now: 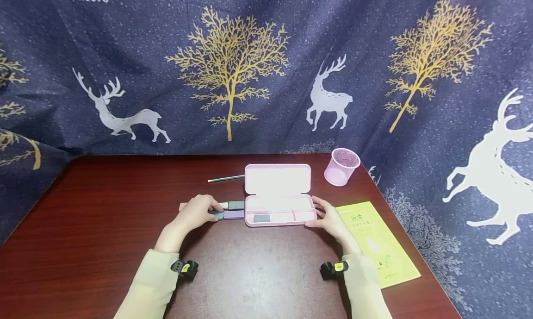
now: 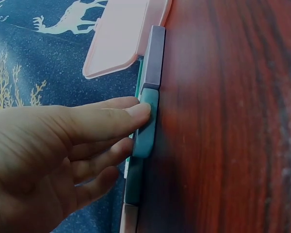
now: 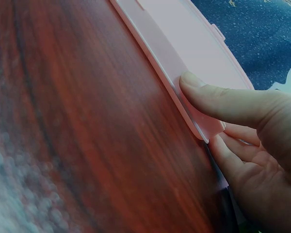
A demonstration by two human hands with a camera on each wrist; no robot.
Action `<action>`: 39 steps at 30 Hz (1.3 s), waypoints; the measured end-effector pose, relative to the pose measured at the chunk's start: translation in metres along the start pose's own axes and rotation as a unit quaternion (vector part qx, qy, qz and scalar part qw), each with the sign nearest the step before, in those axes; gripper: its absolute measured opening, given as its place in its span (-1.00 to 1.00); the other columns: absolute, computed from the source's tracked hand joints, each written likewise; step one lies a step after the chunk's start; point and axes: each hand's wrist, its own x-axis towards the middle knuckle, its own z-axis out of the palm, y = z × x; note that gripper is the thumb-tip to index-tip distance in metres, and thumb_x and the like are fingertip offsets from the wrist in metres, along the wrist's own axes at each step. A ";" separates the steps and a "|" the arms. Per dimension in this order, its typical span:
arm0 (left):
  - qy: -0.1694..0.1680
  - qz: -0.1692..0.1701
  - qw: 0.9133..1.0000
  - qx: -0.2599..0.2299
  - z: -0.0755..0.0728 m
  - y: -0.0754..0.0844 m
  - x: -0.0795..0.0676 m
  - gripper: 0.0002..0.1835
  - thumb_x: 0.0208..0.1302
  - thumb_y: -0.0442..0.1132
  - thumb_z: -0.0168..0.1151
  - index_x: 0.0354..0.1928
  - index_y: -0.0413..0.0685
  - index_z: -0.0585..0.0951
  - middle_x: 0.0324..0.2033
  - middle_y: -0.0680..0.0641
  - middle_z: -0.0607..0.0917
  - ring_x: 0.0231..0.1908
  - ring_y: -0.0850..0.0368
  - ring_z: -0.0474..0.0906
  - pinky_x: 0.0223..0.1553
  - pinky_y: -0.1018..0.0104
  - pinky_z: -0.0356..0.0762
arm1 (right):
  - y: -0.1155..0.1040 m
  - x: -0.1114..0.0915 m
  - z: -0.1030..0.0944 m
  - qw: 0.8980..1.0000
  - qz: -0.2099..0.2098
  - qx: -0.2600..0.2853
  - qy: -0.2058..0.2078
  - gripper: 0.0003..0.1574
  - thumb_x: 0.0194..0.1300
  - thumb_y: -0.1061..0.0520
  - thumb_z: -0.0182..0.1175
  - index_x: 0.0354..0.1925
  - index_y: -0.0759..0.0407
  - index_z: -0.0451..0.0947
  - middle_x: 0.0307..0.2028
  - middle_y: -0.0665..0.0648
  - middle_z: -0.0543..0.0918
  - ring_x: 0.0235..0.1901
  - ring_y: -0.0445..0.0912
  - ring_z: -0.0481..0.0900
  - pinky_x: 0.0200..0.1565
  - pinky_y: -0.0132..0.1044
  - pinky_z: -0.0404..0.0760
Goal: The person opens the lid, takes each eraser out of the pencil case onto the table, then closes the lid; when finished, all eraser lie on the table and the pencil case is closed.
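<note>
My left hand pinches a teal eraser between thumb and fingers, within a double row of rectangular erasers. A purple eraser lies at its right, with a dark grey-green eraser behind that one. The row reaches the left side of an open pink pencil case, whose lid leans back. One dark eraser lies in the case's front left compartment. With my right hand I grip the case's right end, the thumb over its front rim and the other fingers against its outer end.
A teal pencil lies behind the erasers, its right end reaching the case lid. At the back right stands a pink mesh pen cup. A yellow-green book lies under and beside my right forearm. Patterned cloth hangs behind the table.
</note>
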 end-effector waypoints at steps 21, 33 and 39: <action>0.035 0.047 0.998 0.003 0.004 0.013 0.004 -0.69 0.01 -0.37 0.47 -0.14 -0.17 0.71 -0.28 -0.07 0.76 -0.24 0.04 0.68 -0.15 0.11 0.63 | 0.005 0.001 0.000 1.000 -0.004 -0.003 0.005 0.12 0.02 0.39 0.43 0.42 0.51 0.03 0.31 0.56 0.29 0.32 0.39 0.30 0.32 0.08 0.34; 0.044 0.076 0.996 -0.005 0.025 0.046 0.011 -0.77 0.13 -0.32 0.41 -0.13 -0.11 0.72 -0.26 -0.03 0.74 -0.23 0.09 0.64 -0.11 0.15 0.62 | 0.003 0.001 0.000 1.000 -0.005 0.005 0.003 0.12 0.02 0.40 0.42 0.43 0.50 0.03 0.31 0.56 0.29 0.33 0.38 0.29 0.33 0.08 0.32; 0.063 0.097 0.993 -0.003 0.037 0.055 0.015 -0.79 0.11 -0.33 0.41 -0.17 -0.16 0.72 -0.28 -0.06 0.75 -0.20 0.05 0.67 -0.07 0.12 0.63 | 0.002 0.001 0.000 1.000 -0.005 0.004 0.003 0.12 0.01 0.41 0.42 0.42 0.51 0.03 0.30 0.57 0.29 0.32 0.39 0.29 0.32 0.09 0.33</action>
